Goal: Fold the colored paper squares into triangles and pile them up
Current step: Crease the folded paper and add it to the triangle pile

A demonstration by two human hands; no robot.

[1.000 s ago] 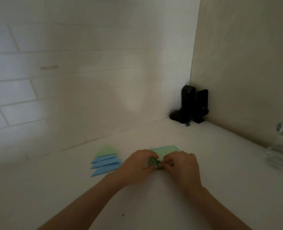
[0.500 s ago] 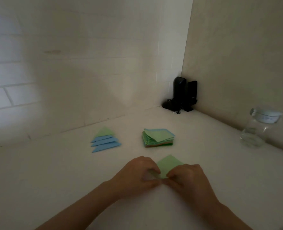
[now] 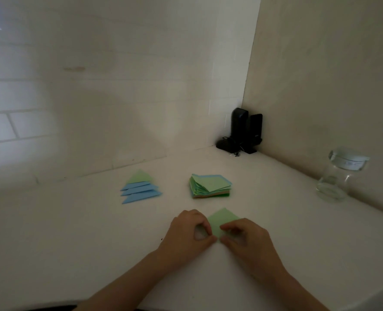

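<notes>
Green paper square (image 3: pixel 222 221): lies flat on the table (image 3: pixel 73 232), one corner pointing away from the person, near corner between the two hands. A second ago both hands were at the stack of unfolded squares (image 3: pixel 209 186) and working a sheet loose; half a second ago the sheet was already down in front of the person. It now sits in the same place, with the hands settled on its near corner. Judgement: the pick from the stack is complete and the fold is at its start; no crease is visible yet.

Left hand (image 3: pixel 189 232): fingers curled, thumb and forefinger meeting at the sheet's near left edge, grip apparently a pinch on the paper. Right hand (image 3: pixel 245 237): fingers curled, tips on the near right edge, likewise pinching it.

Pile of folded triangles (image 3: pixel 140 189): left of the stack and well apart from the hands, several blue triangles overlapping with a green one at the far end. It is unchanged across the three views. The stack remains thick, so most of the task is judged outstanding.

Further out: a glass jar (image 3: pixel 338 176) with a lid at the right, and black speakers (image 3: pixel 244 131) in the corner.
</notes>
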